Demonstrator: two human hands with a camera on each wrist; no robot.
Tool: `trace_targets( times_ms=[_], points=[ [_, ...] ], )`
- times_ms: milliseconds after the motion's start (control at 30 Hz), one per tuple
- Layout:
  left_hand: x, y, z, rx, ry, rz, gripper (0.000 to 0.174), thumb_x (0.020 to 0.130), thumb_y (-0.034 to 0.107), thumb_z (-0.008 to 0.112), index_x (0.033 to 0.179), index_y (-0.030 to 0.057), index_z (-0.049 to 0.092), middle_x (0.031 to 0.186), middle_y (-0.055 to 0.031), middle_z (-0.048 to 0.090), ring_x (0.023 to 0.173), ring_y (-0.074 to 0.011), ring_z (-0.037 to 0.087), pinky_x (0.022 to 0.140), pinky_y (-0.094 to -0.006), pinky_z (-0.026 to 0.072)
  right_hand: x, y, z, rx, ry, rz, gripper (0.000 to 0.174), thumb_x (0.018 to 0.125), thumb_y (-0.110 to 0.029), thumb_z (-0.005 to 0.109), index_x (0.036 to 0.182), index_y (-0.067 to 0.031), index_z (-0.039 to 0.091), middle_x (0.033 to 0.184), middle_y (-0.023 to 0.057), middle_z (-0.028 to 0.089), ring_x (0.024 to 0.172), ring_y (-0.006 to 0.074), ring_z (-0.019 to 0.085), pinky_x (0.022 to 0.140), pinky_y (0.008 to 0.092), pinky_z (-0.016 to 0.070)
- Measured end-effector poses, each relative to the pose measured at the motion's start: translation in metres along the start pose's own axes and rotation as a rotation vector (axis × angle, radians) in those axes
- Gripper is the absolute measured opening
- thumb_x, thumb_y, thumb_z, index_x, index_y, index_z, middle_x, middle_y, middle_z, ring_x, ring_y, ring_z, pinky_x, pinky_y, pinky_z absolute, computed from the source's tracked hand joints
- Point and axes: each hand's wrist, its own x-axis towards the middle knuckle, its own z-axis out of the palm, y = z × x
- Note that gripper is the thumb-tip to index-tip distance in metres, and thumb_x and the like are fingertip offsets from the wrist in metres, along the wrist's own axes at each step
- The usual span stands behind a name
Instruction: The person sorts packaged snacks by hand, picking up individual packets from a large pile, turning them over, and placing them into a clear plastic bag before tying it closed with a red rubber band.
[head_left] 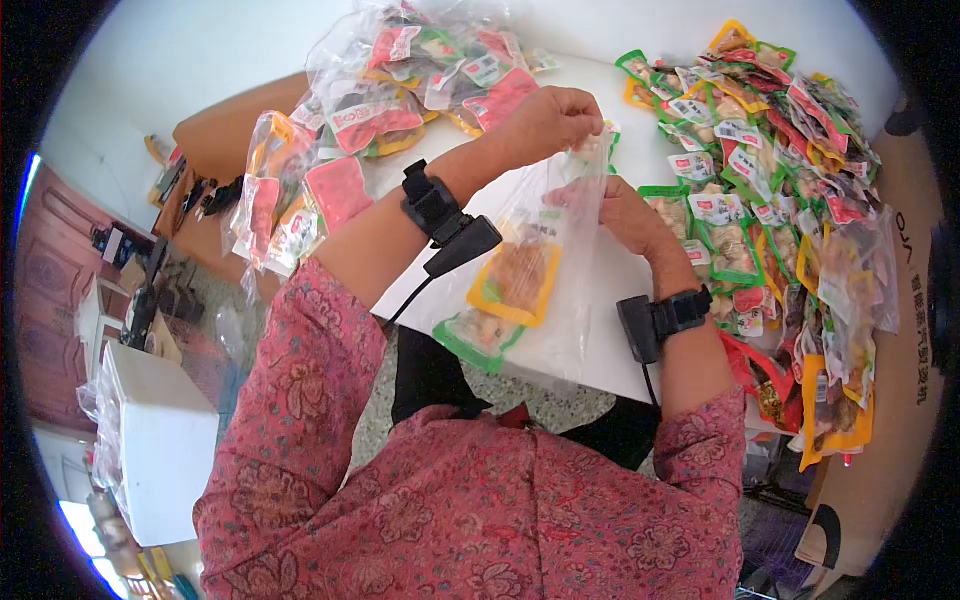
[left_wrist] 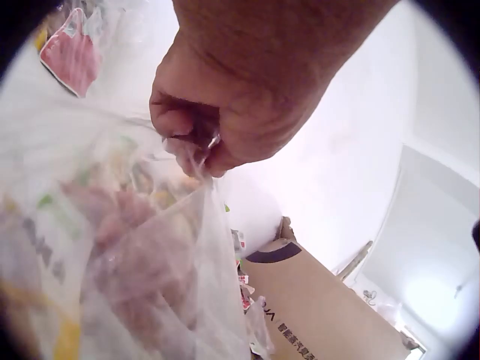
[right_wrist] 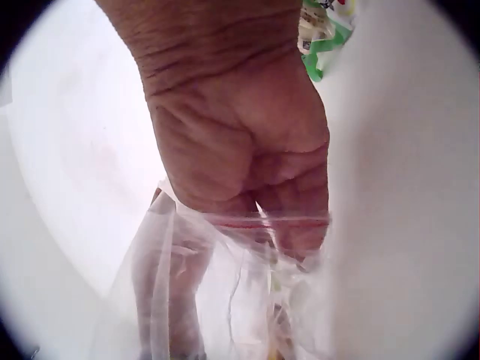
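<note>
A clear plastic bag [head_left: 575, 250] with a thin red line along its mouth hangs between the two hands over the white table [head_left: 610, 345]. My left hand [head_left: 550, 125] pinches the bag's upper edge; in the left wrist view the left hand [left_wrist: 225, 112] has plastic bunched between thumb and fingers. Lower and to the right, the right hand [head_left: 632, 215] is at the bag's mouth. In the right wrist view the right hand [right_wrist: 240, 150] has its fingers extended behind the film. Through the bag show a yellow-edged food packet [head_left: 515, 280] and a green-edged packet [head_left: 478, 338].
A large heap of sealed food packets [head_left: 740, 150] spreads along the table's right side. At the back left lie filled clear bags [head_left: 380, 110] of red, yellow and green packets. A cardboard box [head_left: 900, 370] stands at the right; a white cabinet [head_left: 160, 440] is at the left.
</note>
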Motion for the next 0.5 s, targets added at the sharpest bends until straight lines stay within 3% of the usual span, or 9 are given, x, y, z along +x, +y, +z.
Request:
trace_targets(
  times_ms=[67,167,300,367,433,500],
  points=[
    [-0.002,-0.002,0.000,-0.057,0.001,-0.013,0.019,0.084,0.022,0.052,0.077,0.0051,0.057,0.059,0.0018,0.049,0.053,-0.0055,0.043,0.048,-0.0202,0.0355,-0.003,-0.007,0.000,0.117,0.087,0.169,0.020,0.082,-0.017,0.053,0.089,-0.0023,0.064,0.086,0.0057,0.063,0.078,0.0122,0.057,0.070,0.0252,0.0461],
    [-0.004,-0.012,0.000,-0.131,0.117,-0.044,0.019,0.084,0.020,0.052,0.075,0.0044,0.057,0.058,0.0012,0.049,0.053,-0.0054,0.043,0.048,-0.0201,0.0353,-0.003,-0.007,-0.005,0.166,0.102,0.251,0.020,0.082,-0.016,0.052,0.091,-0.0019,0.064,0.085,0.0057,0.063,0.075,0.0118,0.057,0.069,0.0238,0.0457],
    [-0.014,-0.026,-0.004,-0.178,0.162,-0.097,0.018,0.083,0.019,0.052,0.074,0.0038,0.056,0.058,0.0011,0.050,0.051,-0.0059,0.044,0.045,-0.0198,0.0335,-0.002,-0.006,0.002,0.261,0.172,0.253,0.020,0.083,-0.017,0.052,0.091,-0.0019,0.062,0.082,0.0050,0.062,0.071,0.0112,0.057,0.064,0.0238,0.0457],
    [-0.017,-0.033,-0.005,-0.220,0.163,-0.089,0.017,0.083,0.018,0.052,0.074,0.0040,0.056,0.058,0.0010,0.050,0.050,-0.0061,0.043,0.045,-0.0195,0.0329,0.003,0.009,-0.008,0.043,0.261,0.248,0.017,0.084,-0.015,0.050,0.091,-0.0030,0.061,0.078,0.0046,0.063,0.066,0.0117,0.057,0.056,0.0231,0.0448],
    [-0.024,-0.041,0.000,-0.290,0.159,-0.273,0.016,0.084,0.018,0.052,0.075,0.0052,0.056,0.059,0.0012,0.050,0.049,-0.0056,0.042,0.044,-0.0189,0.0316,0.004,0.009,-0.011,0.038,0.347,0.217,0.017,0.085,-0.013,0.048,0.093,-0.0028,0.060,0.080,0.0039,0.063,0.065,0.0092,0.056,0.055,0.0209,0.0438],
    [-0.028,-0.050,0.003,-0.356,0.148,-0.274,0.016,0.084,0.019,0.052,0.076,0.0057,0.056,0.059,0.0013,0.050,0.048,-0.0054,0.041,0.044,-0.0189,0.0312,0.002,0.005,-0.013,0.038,0.431,0.194,0.018,0.086,-0.011,0.047,0.096,-0.0026,0.059,0.082,0.0031,0.063,0.064,0.0066,0.056,0.054,0.0188,0.0428]
  ],
)
